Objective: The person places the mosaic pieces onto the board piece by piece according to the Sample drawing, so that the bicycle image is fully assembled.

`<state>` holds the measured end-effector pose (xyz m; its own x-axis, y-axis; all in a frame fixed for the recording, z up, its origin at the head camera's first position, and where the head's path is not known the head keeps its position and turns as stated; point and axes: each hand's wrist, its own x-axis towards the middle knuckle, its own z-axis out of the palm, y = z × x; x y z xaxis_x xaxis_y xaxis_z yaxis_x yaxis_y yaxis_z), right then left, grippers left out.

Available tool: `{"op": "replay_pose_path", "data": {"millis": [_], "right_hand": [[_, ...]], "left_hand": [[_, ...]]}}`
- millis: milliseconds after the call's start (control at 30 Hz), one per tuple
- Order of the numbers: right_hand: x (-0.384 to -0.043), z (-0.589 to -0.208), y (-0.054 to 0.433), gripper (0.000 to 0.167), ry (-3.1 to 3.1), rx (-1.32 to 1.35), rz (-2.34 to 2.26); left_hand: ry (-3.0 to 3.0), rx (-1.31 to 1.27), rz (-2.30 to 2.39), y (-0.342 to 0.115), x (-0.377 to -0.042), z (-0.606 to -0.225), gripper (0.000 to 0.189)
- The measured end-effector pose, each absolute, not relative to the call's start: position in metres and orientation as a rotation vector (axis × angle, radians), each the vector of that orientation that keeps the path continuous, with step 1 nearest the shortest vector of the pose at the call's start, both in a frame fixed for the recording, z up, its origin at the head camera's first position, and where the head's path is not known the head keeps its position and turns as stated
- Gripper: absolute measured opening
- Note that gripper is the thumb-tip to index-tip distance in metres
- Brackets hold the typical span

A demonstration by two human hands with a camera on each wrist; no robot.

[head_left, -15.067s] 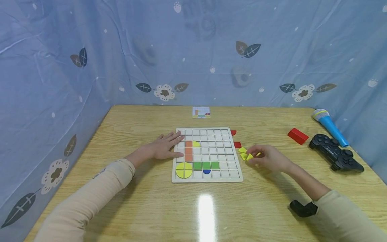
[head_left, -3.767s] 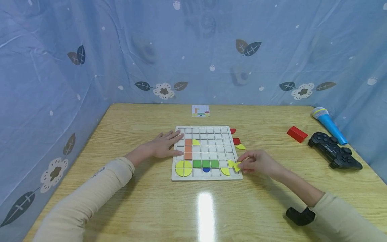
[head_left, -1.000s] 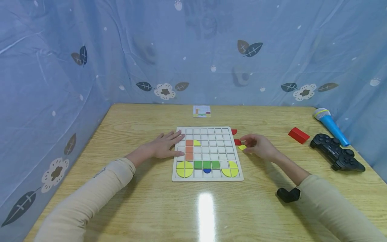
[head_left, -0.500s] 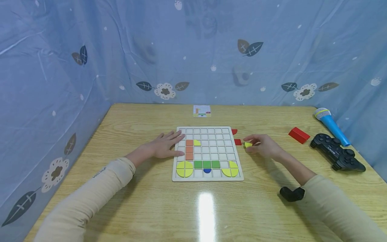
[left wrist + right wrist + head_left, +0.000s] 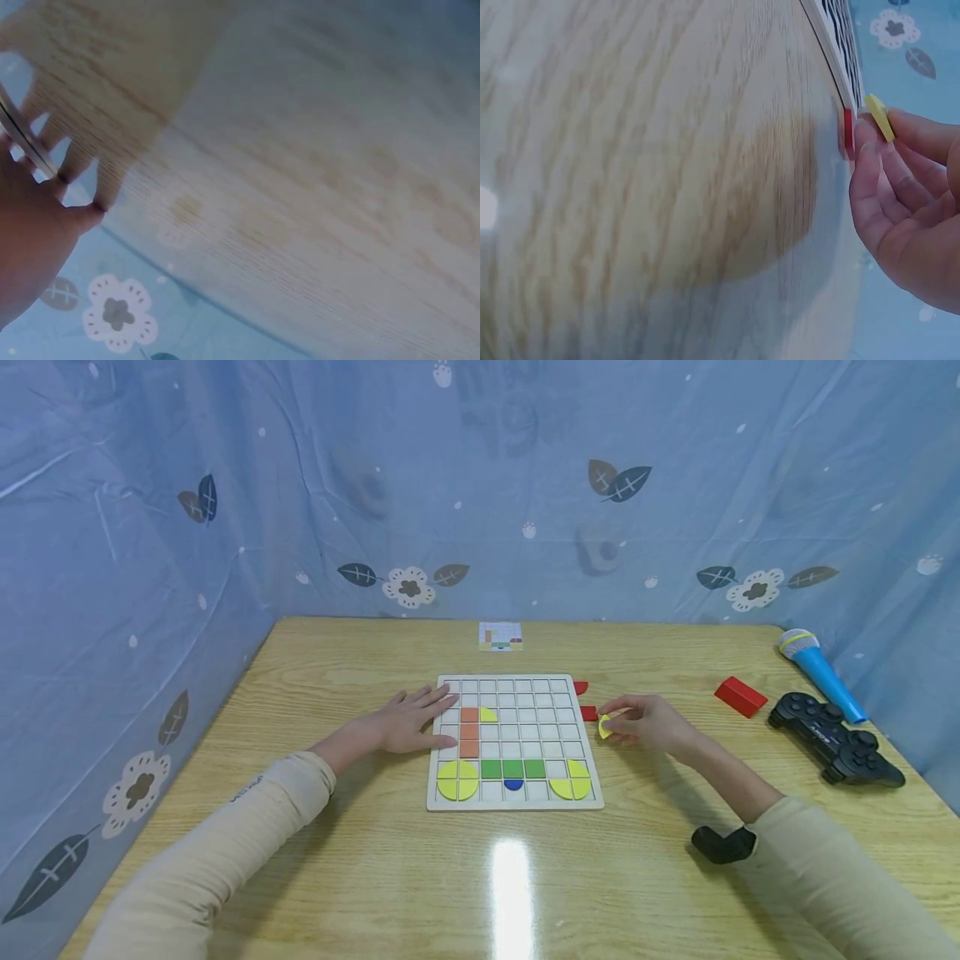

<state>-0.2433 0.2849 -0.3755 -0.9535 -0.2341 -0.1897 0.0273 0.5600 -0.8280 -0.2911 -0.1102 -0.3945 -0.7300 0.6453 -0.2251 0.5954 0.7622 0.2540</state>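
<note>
My left hand (image 5: 408,721) lies spread over the left edge of a white grid board (image 5: 517,803). Between thumb and fingers my right hand (image 5: 648,724) pinches a yellow quarter-circle tile (image 5: 881,118), just off the board's right side. On the board are a yellow circle made of quarter tiles (image 5: 457,780), a column of orange tiles (image 5: 469,732), a yellow quarter tile (image 5: 488,715), a row of green tiles (image 5: 512,769) and a blue half-circle tile (image 5: 513,785). At lower right, three yellow quarters (image 5: 571,787) form a circle lacking its upper left quarter.
Two red tiles (image 5: 589,713) touch or sit by the board's right edge. A small pattern card (image 5: 500,637) lies behind it. Farther right are a red block (image 5: 741,697), a black game controller (image 5: 836,740) and a blue toy microphone (image 5: 821,672).
Since the earliest frame, three yellow quarters have come to lie at the board's lower right. My right hand has picked up the last loose yellow tile and turned it. My left hand stays put.
</note>
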Motion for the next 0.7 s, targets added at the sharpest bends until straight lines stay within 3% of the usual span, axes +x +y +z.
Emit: {"op": "replay_pose_path", "data": {"millis": [700], "right_hand": [[-0.238, -0.377, 0.247, 0.026, 2.42, -0.257, -1.349]], "left_hand": [[2.661, 0.946, 0.223, -0.11, -0.292, -0.394, 0.083]]}}
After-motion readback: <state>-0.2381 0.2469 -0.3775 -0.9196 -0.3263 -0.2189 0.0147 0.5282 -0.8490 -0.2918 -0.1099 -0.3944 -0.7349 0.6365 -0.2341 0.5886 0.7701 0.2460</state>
